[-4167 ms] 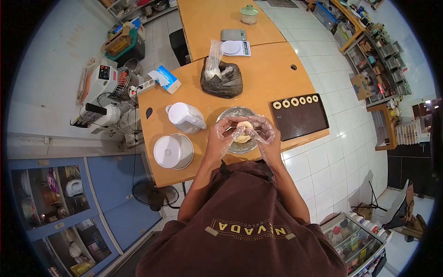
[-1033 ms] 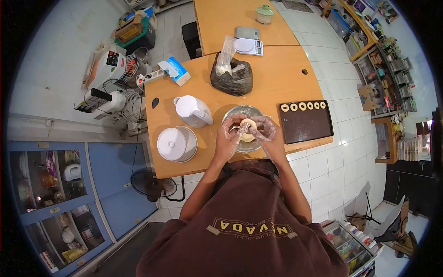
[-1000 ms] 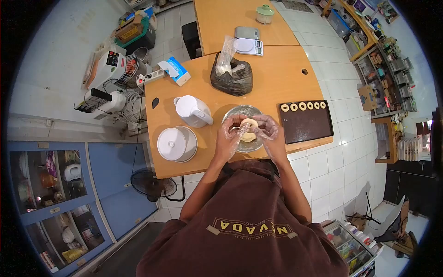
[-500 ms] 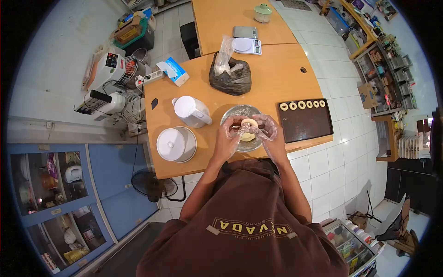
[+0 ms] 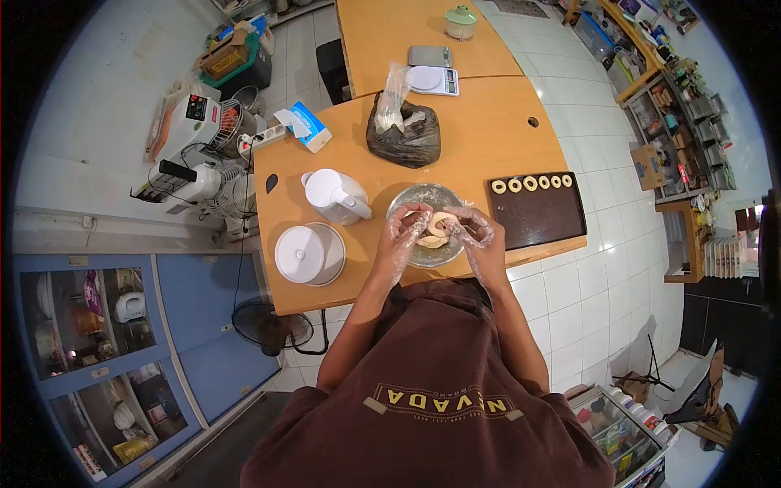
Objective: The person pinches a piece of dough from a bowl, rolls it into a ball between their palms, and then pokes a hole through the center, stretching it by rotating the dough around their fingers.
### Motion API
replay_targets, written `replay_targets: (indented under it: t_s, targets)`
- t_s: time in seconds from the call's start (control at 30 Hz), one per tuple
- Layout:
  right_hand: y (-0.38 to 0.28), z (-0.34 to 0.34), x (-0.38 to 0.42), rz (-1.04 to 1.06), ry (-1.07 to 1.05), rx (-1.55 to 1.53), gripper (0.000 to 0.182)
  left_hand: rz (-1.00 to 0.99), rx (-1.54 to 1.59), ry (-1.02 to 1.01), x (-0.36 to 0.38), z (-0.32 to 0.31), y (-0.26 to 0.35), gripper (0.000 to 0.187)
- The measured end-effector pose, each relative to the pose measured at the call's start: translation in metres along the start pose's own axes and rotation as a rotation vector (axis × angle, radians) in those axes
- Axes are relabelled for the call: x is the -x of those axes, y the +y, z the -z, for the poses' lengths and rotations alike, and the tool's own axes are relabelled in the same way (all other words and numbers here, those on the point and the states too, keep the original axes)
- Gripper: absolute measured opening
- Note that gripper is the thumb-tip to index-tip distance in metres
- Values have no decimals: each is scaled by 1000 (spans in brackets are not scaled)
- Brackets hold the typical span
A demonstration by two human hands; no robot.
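Note:
A small pale dough ring (image 5: 444,221) is held up over a metal bowl (image 5: 404,197), its hole facing me. My right hand (image 5: 483,241), in a clear, flour-dusted plastic glove, pinches the ring's right side. My left hand (image 5: 400,235), gloved the same way, has its fingers curled at the ring's left edge; its fingertips are partly hidden. Below the ring, more pale dough (image 5: 433,241) lies in the bowl. To the right, a dark baking tray (image 5: 537,215) bears a row of several dough rings (image 5: 530,184) along its far edge.
Left of the bowl stand a white pitcher (image 5: 332,195) and a white lidded container (image 5: 301,254). Beyond the bowl sits a black plastic bag (image 5: 407,146) with a clear bag in it. A white kitchen scale (image 5: 429,80) and a blue-white box (image 5: 307,126) are farther back.
The dough ring has turned so that its hole shows more plainly. My hands have moved slightly apart, and the left fingers have shifted at the ring's edge.

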State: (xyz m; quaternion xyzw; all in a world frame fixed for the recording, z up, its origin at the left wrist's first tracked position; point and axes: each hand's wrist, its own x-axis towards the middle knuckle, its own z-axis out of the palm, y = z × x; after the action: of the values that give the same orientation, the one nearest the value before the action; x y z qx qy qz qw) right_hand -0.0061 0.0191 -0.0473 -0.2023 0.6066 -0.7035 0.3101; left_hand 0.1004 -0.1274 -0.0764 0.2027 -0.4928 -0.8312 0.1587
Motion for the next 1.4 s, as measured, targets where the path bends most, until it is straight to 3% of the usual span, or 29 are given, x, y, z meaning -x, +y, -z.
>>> replay_targets:
  t_s: [0.27, 0.5, 0.77, 1.07, 1.4]
  targets:
    - [16, -2, 0, 62, 70, -83, 31, 117, -51, -101, 0, 0, 1, 28]
    - [12, 5, 1, -31, -23, -17, 38, -3, 58, -7, -2, -3, -8, 24]
    - [11, -1, 1, 56, 35, -16, 33, -15, -160, -46, 1, -10, 2, 29]
    - [9, 0, 2, 49, 48, 74, 30, -129, -182, 39, 2, -7, -2, 26]
    - [-3, 1, 2, 118, -14, 258, 28, -70, -226, -101, 2, -5, 7, 23]
